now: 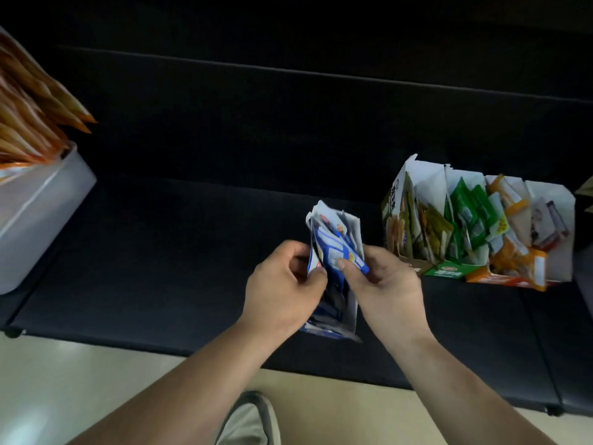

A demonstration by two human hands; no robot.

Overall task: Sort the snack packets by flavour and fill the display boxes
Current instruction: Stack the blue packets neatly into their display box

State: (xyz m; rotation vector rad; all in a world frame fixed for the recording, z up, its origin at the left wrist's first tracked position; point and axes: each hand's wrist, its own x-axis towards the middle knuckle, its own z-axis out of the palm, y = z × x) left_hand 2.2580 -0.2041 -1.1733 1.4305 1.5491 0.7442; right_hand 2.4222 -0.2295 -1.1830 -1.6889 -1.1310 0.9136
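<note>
Floor [96,380]: pale, nearest, under the worktop's [160,252] front edge.
Left hand [282,284]: curled round the near side of the blue packets [333,242].
Right hand [382,284]: pinching the same bunch, thumb on top.
Blue packets: upright in the blue box [351,311], close to the front edge.
Done: row of boxes [475,226] just right, holding green, orange and other flavours.
Left: blue box seemingly part-filled, though blurred; orange packets [29,117] heaped in white tub [38,213].
Room: bare worktop between tub and blue box, more behind.

left hand [284,284] + right hand [383,284] | pinch blue packets [337,248] | over blue box [348,311]
</note>
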